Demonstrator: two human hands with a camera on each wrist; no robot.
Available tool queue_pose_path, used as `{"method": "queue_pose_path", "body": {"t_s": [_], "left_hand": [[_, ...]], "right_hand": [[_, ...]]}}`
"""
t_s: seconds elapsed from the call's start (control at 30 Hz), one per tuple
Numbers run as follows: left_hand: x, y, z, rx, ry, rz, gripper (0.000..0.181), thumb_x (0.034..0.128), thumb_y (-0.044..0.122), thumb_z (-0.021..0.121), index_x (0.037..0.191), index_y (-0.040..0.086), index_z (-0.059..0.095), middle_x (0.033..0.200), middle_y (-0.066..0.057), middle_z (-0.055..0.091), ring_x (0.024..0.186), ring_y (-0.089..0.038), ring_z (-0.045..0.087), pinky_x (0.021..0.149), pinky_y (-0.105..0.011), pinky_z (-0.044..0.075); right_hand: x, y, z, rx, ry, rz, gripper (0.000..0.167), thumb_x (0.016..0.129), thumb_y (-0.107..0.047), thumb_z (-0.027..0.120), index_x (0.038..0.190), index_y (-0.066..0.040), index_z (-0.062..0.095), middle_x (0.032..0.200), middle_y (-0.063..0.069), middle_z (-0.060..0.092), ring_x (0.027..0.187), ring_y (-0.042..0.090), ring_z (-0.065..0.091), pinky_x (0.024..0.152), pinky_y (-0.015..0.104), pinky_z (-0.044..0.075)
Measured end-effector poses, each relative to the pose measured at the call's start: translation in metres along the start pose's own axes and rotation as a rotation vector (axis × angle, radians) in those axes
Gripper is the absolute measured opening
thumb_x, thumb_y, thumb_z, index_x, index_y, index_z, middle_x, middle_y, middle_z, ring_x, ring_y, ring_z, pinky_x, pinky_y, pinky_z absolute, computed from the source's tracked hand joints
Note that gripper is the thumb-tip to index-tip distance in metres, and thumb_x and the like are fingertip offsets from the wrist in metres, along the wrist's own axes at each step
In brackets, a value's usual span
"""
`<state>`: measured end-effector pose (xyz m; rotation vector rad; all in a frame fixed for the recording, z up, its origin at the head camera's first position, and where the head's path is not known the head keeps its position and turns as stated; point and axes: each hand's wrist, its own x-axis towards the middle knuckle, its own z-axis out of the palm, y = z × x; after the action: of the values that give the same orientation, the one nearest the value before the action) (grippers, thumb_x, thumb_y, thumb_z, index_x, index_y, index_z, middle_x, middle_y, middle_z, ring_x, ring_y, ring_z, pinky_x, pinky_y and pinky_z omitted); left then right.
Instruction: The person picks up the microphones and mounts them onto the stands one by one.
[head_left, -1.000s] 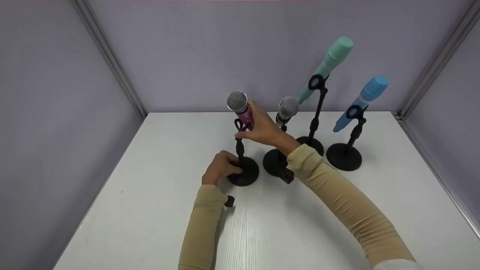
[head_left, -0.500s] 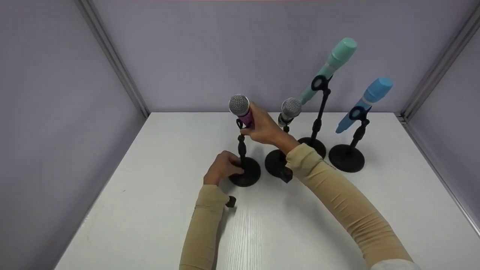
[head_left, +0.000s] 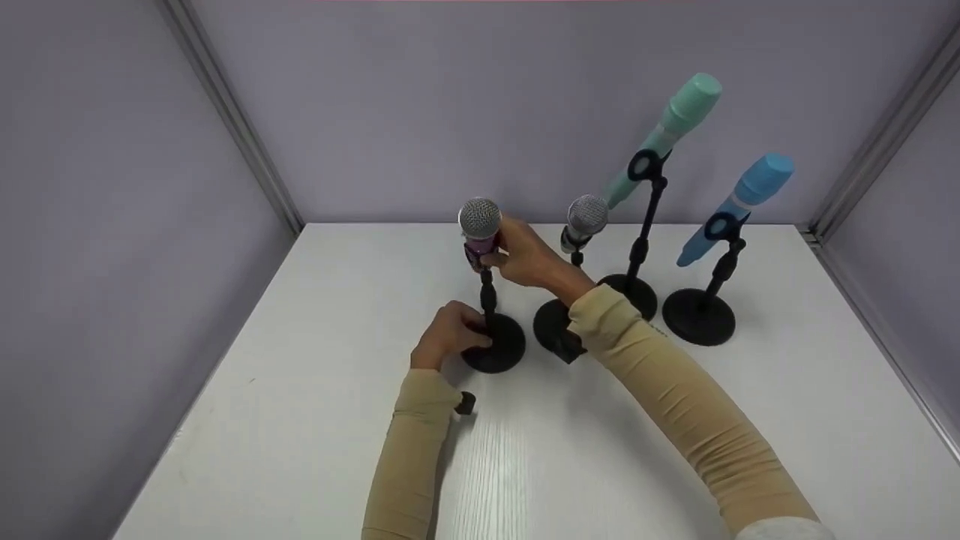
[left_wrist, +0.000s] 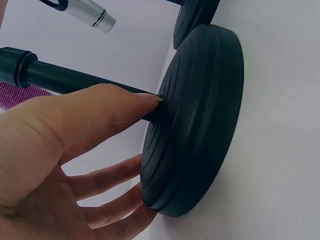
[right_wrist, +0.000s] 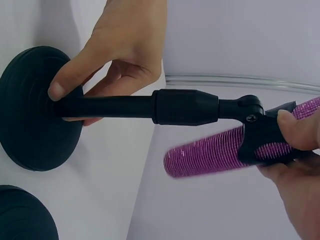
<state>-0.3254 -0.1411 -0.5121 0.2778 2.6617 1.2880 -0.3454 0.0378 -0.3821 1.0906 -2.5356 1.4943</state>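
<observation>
In the head view my right hand (head_left: 529,255) grips a microphone (head_left: 480,219) with a silver mesh head and a glittery purple handle. The handle (right_wrist: 205,152) passes through the black clip (right_wrist: 262,135) of a desk stand, and its lower end sticks out below the clip in the right wrist view. My right thumb presses by the clip. Low on that stand (head_left: 506,349), my left hand (head_left: 450,334) holds the round base beside the pole. The left wrist view has the thumb against the foot of the pole (left_wrist: 75,77) and other fingers at the base's edge.
To the right stand a silver-headed microphone (head_left: 587,216), a mint-green microphone (head_left: 682,112) and a blue microphone (head_left: 754,184), each on a black round-based stand. The white table (head_left: 315,420) meets grey walls at the back and sides.
The purple microphone has moved down into the stand's clip with my right hand. My left hand keeps its hold on the base. The whole head view has shifted slightly.
</observation>
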Motion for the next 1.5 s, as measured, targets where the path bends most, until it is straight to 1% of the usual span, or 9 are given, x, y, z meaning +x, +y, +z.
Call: {"method": "queue_pose_path", "body": {"t_s": [0.13, 0.53, 0.7, 0.77, 0.83, 0.97, 1.07, 1.33, 1.5], "left_hand": [[-0.001, 0.000, -0.001, 0.005, 0.005, -0.017, 0.017, 0.0745, 0.004, 0.087, 0.090, 0.006, 0.081, 0.090, -0.006, 0.078, 0.080, -0.014, 0.064, 0.076, -0.032, 0.058], [-0.003, 0.000, 0.000, -0.012, -0.002, -0.006, 0.013, 0.0741, 0.004, 0.086, 0.085, 0.008, 0.080, 0.084, -0.001, 0.075, 0.075, -0.014, 0.061, 0.069, -0.028, 0.053], [-0.004, -0.001, -0.002, -0.015, -0.018, -0.002, 0.014, 0.0745, 0.003, 0.086, 0.087, 0.004, 0.081, 0.084, -0.004, 0.077, 0.075, -0.013, 0.061, 0.071, -0.028, 0.054], [-0.004, -0.001, -0.002, -0.008, -0.021, -0.011, 0.016, 0.0752, 0.004, 0.086, 0.090, 0.003, 0.081, 0.086, -0.004, 0.077, 0.077, -0.014, 0.063, 0.073, -0.029, 0.055], [-0.005, -0.001, -0.003, 0.003, -0.021, -0.023, 0.017, 0.0759, 0.006, 0.086, 0.092, 0.003, 0.081, 0.088, -0.005, 0.078, 0.078, -0.015, 0.065, 0.075, -0.032, 0.057], [-0.005, -0.001, -0.004, 0.016, -0.010, -0.038, 0.018, 0.0772, 0.007, 0.086, 0.094, 0.005, 0.081, 0.093, -0.005, 0.078, 0.083, -0.016, 0.067, 0.079, -0.034, 0.058], [-0.005, -0.002, -0.005, 0.017, -0.008, -0.027, 0.014, 0.0771, 0.006, 0.086, 0.090, 0.007, 0.080, 0.090, -0.004, 0.077, 0.081, -0.014, 0.065, 0.077, -0.032, 0.056], [-0.004, -0.003, -0.004, 0.000, -0.012, 0.011, 0.013, 0.0735, 0.004, 0.086, 0.077, 0.010, 0.076, 0.077, 0.004, 0.071, 0.073, -0.012, 0.057, 0.069, -0.026, 0.049], [-0.004, -0.002, -0.004, 0.005, -0.007, 0.013, 0.012, 0.0740, 0.002, 0.085, 0.080, 0.009, 0.077, 0.080, 0.002, 0.072, 0.076, -0.013, 0.058, 0.073, -0.029, 0.051]], "right_hand": [[-0.002, 0.001, -0.001, 0.041, -0.025, 0.046, 0.053, 0.090, 0.025, 0.053, 0.140, 0.005, 0.050, 0.140, 0.021, 0.061, 0.139, 0.034, 0.056, 0.118, 0.044, 0.044], [-0.003, -0.003, -0.001, 0.014, -0.030, 0.019, 0.048, 0.092, 0.022, 0.055, 0.136, 0.006, 0.051, 0.138, 0.022, 0.060, 0.139, 0.033, 0.056, 0.119, 0.044, 0.043], [-0.010, 0.003, -0.005, 0.041, -0.061, 0.088, 0.069, 0.096, 0.005, 0.064, 0.157, -0.007, 0.031, 0.156, 0.018, 0.047, 0.150, 0.034, 0.043, 0.124, 0.048, 0.036], [-0.015, 0.004, -0.007, 0.002, -0.090, 0.141, 0.080, 0.097, -0.005, 0.068, 0.162, -0.011, 0.021, 0.159, 0.019, 0.044, 0.149, 0.036, 0.043, 0.122, 0.049, 0.038], [-0.020, 0.005, -0.006, -0.084, -0.105, 0.209, 0.081, 0.096, -0.017, 0.072, 0.161, -0.010, 0.023, 0.154, 0.020, 0.051, 0.142, 0.037, 0.053, 0.117, 0.050, 0.045], [-0.030, 0.010, 0.003, -0.298, -0.080, 0.291, 0.060, 0.091, -0.035, 0.077, 0.135, 0.000, 0.055, 0.123, 0.021, 0.073, 0.112, 0.036, 0.071, 0.097, 0.050, 0.057], [-0.034, 0.016, 0.016, -0.365, -0.017, 0.255, 0.048, 0.087, -0.040, 0.079, 0.113, 0.000, 0.070, 0.105, 0.018, 0.078, 0.098, 0.034, 0.074, 0.088, 0.048, 0.058], [-0.037, 0.031, 0.046, -0.260, 0.238, 0.045, 0.022, 0.081, -0.021, 0.086, 0.082, -0.001, 0.076, 0.073, 0.010, 0.076, 0.065, 0.020, 0.069, 0.059, 0.029, 0.049], [-0.035, 0.031, 0.045, -0.190, 0.182, 0.035, 0.009, 0.082, -0.005, 0.080, 0.086, 0.002, 0.077, 0.078, 0.014, 0.078, 0.072, 0.023, 0.074, 0.069, 0.033, 0.060]]}}
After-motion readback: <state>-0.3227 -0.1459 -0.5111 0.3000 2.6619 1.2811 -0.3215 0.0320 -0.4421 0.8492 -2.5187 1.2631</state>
